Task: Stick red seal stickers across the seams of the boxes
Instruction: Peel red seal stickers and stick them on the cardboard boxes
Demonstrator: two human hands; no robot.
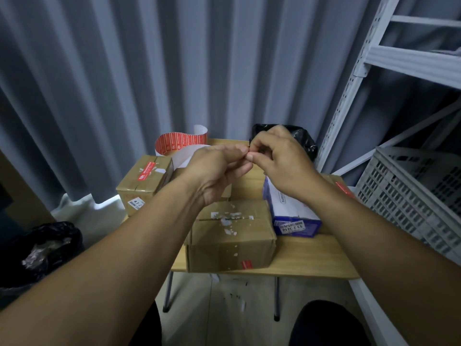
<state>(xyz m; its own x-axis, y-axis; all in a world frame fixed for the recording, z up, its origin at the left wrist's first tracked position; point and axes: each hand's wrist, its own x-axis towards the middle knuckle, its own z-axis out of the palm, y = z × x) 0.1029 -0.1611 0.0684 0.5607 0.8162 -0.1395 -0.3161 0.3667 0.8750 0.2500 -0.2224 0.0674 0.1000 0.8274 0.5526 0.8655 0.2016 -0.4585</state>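
One black bag on the floor at far left, likely for peeled scraps. Next, on the surface, a brown box carrying a red seal across its top seam, so done by the look of it. Just behind, a strip of red seal stickers curling off white backing, kept within easy reach. Then the left hand, raised above the boxes, fingertips pinched on one end of a small red sticker; probably steadies it for peeling or straightening. Below, nearest the body, the middle box: no seal across the top seam, only white label scraps, and a red bit low on the front face. Seems next in line. Right hand meets the left, thumb and forefinger clamped on the same sticker, lifted clear so the glue touches nothing. Further right, a blue and white box, a second red seal behind the forearm, a grey crate.
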